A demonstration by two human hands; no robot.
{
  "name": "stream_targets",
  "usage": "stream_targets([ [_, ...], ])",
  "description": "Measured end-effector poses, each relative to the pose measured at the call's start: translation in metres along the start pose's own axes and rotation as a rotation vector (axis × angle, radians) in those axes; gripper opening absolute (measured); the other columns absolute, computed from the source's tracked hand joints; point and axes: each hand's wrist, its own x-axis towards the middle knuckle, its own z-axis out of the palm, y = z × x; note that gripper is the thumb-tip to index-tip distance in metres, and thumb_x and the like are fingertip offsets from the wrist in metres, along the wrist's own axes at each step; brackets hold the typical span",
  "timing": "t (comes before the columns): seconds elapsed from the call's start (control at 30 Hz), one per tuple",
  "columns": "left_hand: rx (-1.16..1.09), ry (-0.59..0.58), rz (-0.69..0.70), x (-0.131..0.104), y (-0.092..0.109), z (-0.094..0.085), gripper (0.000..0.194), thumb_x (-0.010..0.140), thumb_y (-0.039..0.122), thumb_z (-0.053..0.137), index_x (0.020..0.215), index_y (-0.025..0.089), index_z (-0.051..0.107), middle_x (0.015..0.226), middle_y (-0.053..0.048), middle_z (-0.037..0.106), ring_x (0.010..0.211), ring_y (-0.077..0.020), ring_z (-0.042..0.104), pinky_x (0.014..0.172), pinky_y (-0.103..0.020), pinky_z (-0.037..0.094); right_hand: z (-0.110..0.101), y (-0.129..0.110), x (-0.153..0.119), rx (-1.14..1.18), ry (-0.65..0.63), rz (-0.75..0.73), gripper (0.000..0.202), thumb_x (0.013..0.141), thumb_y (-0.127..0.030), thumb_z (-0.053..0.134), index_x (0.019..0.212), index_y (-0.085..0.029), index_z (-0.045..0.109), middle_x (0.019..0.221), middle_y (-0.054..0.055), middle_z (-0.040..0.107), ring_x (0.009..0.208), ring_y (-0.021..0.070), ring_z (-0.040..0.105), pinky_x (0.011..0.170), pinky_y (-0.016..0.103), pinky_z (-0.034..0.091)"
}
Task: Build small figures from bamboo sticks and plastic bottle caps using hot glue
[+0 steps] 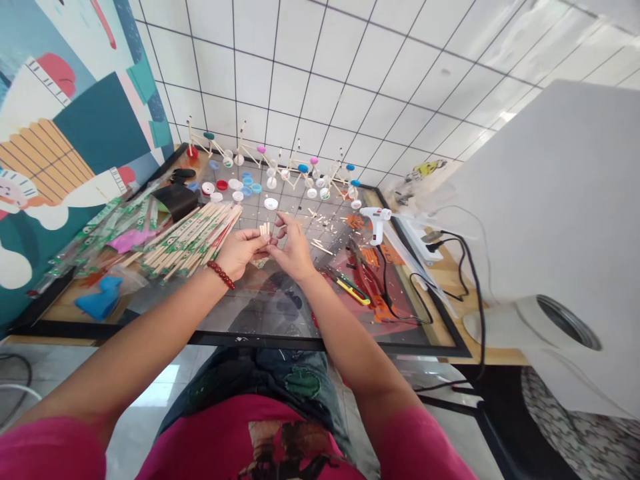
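My left hand (243, 248) pinches a few short wooden stick pieces (265, 229), whose pale ends stand up above the fingers. Close against its fingertips is my right hand (293, 245), thumb touching near the pieces and fingers bent; whether it grips anything I cannot make out. Just beyond both hands lies a white bottle cap (271, 203). A pile of chopsticks (195, 240) in green-printed wrappers spreads to the left of my left hand. Loose stick pieces (321, 247) and small chips lie to the right of my right hand.
Stick-and-cap figures (303, 170) line the back by the tiled wall. A white glue gun (376, 223), red-handled pliers (365, 270) and a yellow cutter knife (353, 291) lie right. More caps (234, 185) sit back left; a power strip (417, 240) lies at the right edge.
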Motion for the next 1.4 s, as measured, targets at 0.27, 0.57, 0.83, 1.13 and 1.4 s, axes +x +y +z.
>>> stream_targets([
  [0.27,-0.012,0.026,-0.007,0.003,0.002,-0.003,0.022,0.074,0.009,0.099,0.075,0.011,0.077,0.075,-0.007,0.080,0.068,-0.0150,0.076,0.070,-0.024,0.063,-0.003,-0.002,0.004,0.082,-0.024,0.081,0.090,0.074,-0.026,0.095,0.158,-0.024,0.062,0.137,0.013,0.072,0.108,0.0294,0.071,0.110,0.050,0.060],
  [0.57,0.141,-0.084,-0.086,0.001,0.004,-0.009,0.021,0.071,0.011,0.102,0.078,0.011,0.082,0.079,-0.013,0.084,0.073,-0.0207,0.081,0.069,-0.026,0.065,-0.009,-0.017,0.013,0.574,-0.011,0.409,0.010,0.093,-0.023,0.081,0.103,-0.021,0.083,0.095,0.000,0.082,0.091,0.0166,0.072,0.091,0.029,0.060],
  [0.83,0.172,-0.158,-0.079,0.008,-0.004,-0.016,0.029,0.065,0.018,0.107,0.078,0.011,0.082,0.077,-0.014,0.084,0.071,-0.0214,0.082,0.066,-0.025,0.063,-0.009,-0.015,0.013,0.594,-0.041,0.423,0.010,0.086,-0.028,0.084,0.081,-0.022,0.078,0.075,-0.003,0.076,0.076,0.0176,0.070,0.079,0.030,0.059],
  [1.13,0.205,-0.239,-0.038,0.008,-0.004,-0.021,0.036,0.066,0.030,0.110,0.074,0.018,0.077,0.069,-0.009,0.079,0.078,-0.0283,0.084,0.073,-0.036,0.064,-0.004,-0.012,0.014,0.588,-0.051,0.365,0.041,0.069,-0.062,0.098,0.077,-0.026,0.080,0.073,0.000,0.078,0.068,0.0203,0.069,0.067,0.036,0.060],
  [1.4,0.259,-0.227,-0.005,0.002,0.001,-0.020,0.044,0.059,0.046,0.113,0.074,0.021,0.080,0.079,-0.009,0.084,0.078,-0.0230,0.082,0.081,-0.037,0.063,-0.005,-0.009,0.017,0.639,-0.010,0.389,0.036,0.066,-0.056,0.096,0.072,-0.025,0.078,0.071,0.002,0.076,0.069,0.0203,0.065,0.069,0.035,0.056],
])
